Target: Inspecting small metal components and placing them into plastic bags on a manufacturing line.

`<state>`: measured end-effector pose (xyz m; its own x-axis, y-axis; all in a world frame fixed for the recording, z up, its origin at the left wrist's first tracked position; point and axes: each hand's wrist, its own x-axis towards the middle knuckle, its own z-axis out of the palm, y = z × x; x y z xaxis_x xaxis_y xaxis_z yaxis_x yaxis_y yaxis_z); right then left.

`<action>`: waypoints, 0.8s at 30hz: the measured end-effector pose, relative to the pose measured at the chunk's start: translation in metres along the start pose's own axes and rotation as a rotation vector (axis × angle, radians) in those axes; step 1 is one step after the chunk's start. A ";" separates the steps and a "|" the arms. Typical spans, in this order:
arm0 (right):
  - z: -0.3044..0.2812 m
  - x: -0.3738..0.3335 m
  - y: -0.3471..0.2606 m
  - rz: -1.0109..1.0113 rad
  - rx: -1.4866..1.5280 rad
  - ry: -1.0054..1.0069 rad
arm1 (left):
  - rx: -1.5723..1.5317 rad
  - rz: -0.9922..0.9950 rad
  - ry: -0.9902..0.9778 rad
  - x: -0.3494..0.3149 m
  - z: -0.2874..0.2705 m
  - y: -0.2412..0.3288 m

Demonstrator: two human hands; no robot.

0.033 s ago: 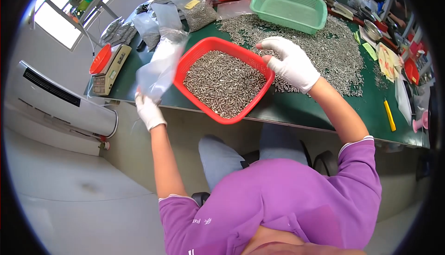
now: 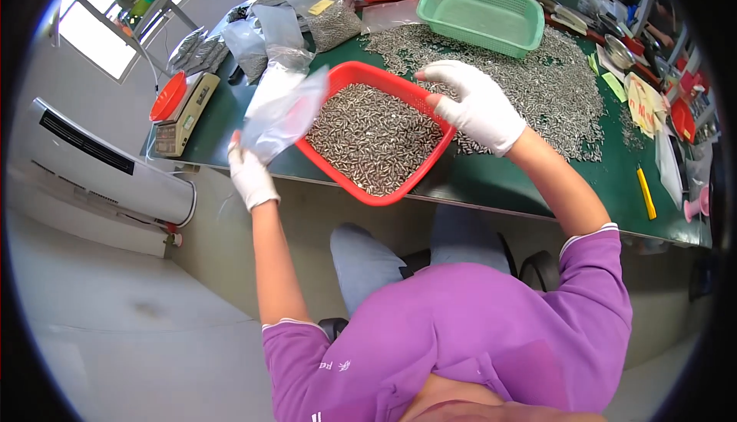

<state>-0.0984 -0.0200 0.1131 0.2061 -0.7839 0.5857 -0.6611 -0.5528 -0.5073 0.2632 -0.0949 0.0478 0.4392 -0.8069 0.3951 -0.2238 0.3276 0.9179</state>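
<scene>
Red plastic basket (image 2: 374,136), likely heavy with small metal parts, overhangs the table's (image 2: 491,184) near edge, right hand (image 2: 477,107) clasping its far-right rim, left hand (image 2: 249,172) pinching a limp clear bag (image 2: 282,111).

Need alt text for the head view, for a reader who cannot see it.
A person in a purple shirt, wearing white gloves, grips a red basket of small metal parts with the right hand and holds a clear plastic bag at its rim with the left hand, over a green table strewn with more parts.
</scene>
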 end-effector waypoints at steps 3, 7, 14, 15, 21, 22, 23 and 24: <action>0.025 0.024 -0.031 -0.184 0.004 0.033 | 0.504 0.062 -0.155 0.004 0.027 0.021; 0.062 0.059 -0.069 -0.177 -0.064 -0.101 | 0.638 0.230 -0.222 0.003 0.042 0.022; 0.122 0.130 -0.021 -0.093 -0.547 -0.162 | 0.771 0.311 -0.286 0.008 0.052 0.048; 0.121 0.139 0.000 -0.113 -0.581 -0.148 | 0.785 0.304 -0.299 0.008 0.052 0.052; 0.043 0.177 -0.056 -0.511 -0.416 0.602 | 0.507 0.901 0.172 0.059 0.051 0.095; 0.034 0.177 -0.059 -0.556 -0.436 0.703 | 0.330 0.919 0.236 0.055 0.059 0.112; 0.033 0.174 -0.056 -0.566 -0.441 0.701 | 0.192 0.882 0.294 0.065 0.068 0.107; 0.033 0.172 -0.052 -0.574 -0.447 0.699 | 0.198 0.806 0.282 0.071 0.077 0.103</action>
<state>-0.0047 -0.1354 0.2199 0.2042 -0.0115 0.9789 -0.8339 -0.5258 0.1677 0.2043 -0.1569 0.1674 0.2747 -0.2063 0.9391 -0.6941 0.6333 0.3422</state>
